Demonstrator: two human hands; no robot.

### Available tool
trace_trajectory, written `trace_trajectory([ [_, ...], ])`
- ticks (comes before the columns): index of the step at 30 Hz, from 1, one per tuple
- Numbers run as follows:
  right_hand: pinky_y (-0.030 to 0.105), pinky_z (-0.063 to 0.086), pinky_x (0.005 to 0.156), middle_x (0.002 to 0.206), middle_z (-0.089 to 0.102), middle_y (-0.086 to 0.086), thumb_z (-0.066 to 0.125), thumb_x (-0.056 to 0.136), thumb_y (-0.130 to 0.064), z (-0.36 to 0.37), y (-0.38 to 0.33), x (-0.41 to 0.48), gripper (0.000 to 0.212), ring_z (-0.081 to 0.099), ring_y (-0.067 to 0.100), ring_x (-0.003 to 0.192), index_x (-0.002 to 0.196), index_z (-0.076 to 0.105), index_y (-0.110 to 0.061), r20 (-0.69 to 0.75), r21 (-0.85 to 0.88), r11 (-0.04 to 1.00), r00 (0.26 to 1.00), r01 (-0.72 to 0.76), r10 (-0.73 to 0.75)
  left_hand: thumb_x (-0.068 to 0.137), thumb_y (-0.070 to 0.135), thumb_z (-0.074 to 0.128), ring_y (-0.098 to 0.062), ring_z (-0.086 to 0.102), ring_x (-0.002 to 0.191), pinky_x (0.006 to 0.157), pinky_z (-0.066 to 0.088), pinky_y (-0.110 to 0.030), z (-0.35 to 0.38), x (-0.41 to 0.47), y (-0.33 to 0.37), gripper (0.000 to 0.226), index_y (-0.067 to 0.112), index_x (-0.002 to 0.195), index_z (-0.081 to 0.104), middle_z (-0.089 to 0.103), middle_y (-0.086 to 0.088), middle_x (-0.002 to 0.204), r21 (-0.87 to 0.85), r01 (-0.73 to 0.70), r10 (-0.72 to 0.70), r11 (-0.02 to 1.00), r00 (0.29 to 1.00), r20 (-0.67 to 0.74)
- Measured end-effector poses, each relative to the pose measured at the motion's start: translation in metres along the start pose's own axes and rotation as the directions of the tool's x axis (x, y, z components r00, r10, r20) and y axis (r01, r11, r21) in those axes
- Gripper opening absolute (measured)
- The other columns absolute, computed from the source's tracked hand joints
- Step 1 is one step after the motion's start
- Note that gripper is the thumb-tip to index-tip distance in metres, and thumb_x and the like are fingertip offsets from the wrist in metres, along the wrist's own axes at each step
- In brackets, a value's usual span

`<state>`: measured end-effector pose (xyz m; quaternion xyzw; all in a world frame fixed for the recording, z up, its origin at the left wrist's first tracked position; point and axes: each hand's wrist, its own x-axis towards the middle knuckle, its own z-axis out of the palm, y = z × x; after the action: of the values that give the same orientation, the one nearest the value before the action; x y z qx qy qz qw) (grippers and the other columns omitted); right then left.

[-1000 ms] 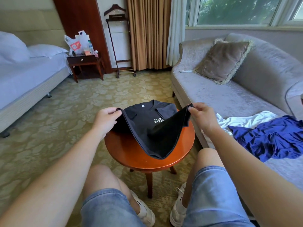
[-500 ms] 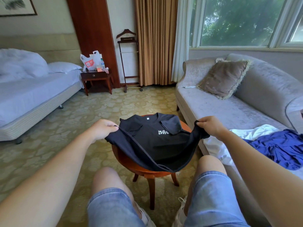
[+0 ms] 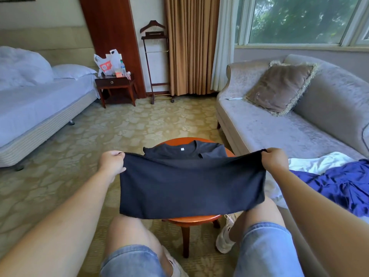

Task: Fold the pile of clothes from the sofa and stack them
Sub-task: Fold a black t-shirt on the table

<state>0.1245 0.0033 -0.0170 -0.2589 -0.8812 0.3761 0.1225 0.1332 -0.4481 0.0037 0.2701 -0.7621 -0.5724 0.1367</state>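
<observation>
A black T-shirt (image 3: 191, 186) lies collar-far on a small round wooden table (image 3: 191, 218). Its lower part is lifted and stretched taut between my hands, hanging toward me over the table's near edge. My left hand (image 3: 111, 162) grips the hem's left corner. My right hand (image 3: 274, 159) grips the right corner. On the grey sofa (image 3: 279, 132) to my right lie a crumpled blue garment (image 3: 343, 184) and a white garment (image 3: 317, 164) beside it.
A brown fringed cushion (image 3: 281, 86) leans on the sofa back. A bed (image 3: 36, 108) stands at the left, with a dark nightstand (image 3: 115, 86) holding bags and a valet stand (image 3: 157, 62) behind. Patterned carpet (image 3: 139, 124) lies between them. My knees flank the table.
Both hands have moved apart and pulled the shirt's hem up and toward me, so the slack fold is now a taut flat panel. The printed chest logo is now covered.
</observation>
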Motion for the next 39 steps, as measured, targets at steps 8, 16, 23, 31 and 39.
trace_trajectory([
  [8,0.042,0.053,0.083,0.079,0.069,0.022,0.039,0.084,-0.023,0.063,-0.042,0.096,0.029,0.065,0.038,0.084,0.085,0.063,-0.006,-0.014,0.083,0.996,1.000,-0.013,0.014,0.096,0.010,0.057,-0.018,0.057,0.069,0.065,0.058,-0.024,0.052,0.096,0.008,0.022,0.006,0.114,0.068,0.063,-0.012,0.120,-0.083,0.069,-0.080,0.994,0.987,-0.136],
  [16,0.020,0.049,0.064,0.059,0.070,0.005,0.046,0.090,-0.009,0.126,-0.104,0.187,0.020,0.066,0.030,0.095,0.092,0.065,-0.005,0.041,0.034,0.999,0.999,-0.008,0.006,0.097,0.012,0.055,-0.014,0.068,0.077,0.079,0.057,-0.030,0.102,0.212,0.023,0.033,0.006,0.129,0.058,0.058,-0.003,0.120,0.041,0.174,-0.166,0.984,0.973,-0.158],
  [23,0.051,0.031,0.107,0.143,0.034,0.025,0.050,0.095,-0.026,0.222,-0.063,0.136,0.050,0.035,0.043,0.132,0.136,0.038,-0.001,0.289,-0.230,0.930,0.932,0.287,-0.216,0.091,0.041,0.061,-0.031,0.016,0.146,0.119,0.018,-0.045,0.159,0.209,-0.053,0.079,0.018,0.154,0.019,0.018,-0.013,0.158,0.574,-0.057,0.018,0.817,0.997,0.073],
  [31,0.055,0.000,0.118,0.163,-0.003,0.005,0.018,0.096,-0.063,0.239,0.000,0.049,0.069,-0.007,0.027,0.149,0.155,0.013,-0.026,0.463,-0.518,0.755,0.874,0.403,-0.148,0.094,0.054,0.046,-0.034,0.013,0.145,0.117,0.016,-0.051,0.150,0.124,-0.129,0.073,0.020,0.153,0.019,0.016,-0.014,0.157,0.804,-0.175,0.093,0.568,0.984,0.149],
  [39,0.054,0.000,0.119,0.163,-0.001,0.004,0.018,0.096,-0.064,0.220,0.026,0.029,0.070,-0.005,0.025,0.149,0.154,0.013,-0.027,0.417,-0.528,0.764,0.897,0.371,-0.147,0.093,0.055,0.043,-0.036,0.019,0.142,0.114,0.018,-0.054,0.147,0.076,-0.141,0.073,0.018,0.152,0.021,0.023,-0.018,0.155,0.821,-0.128,0.133,0.556,0.989,0.064],
])
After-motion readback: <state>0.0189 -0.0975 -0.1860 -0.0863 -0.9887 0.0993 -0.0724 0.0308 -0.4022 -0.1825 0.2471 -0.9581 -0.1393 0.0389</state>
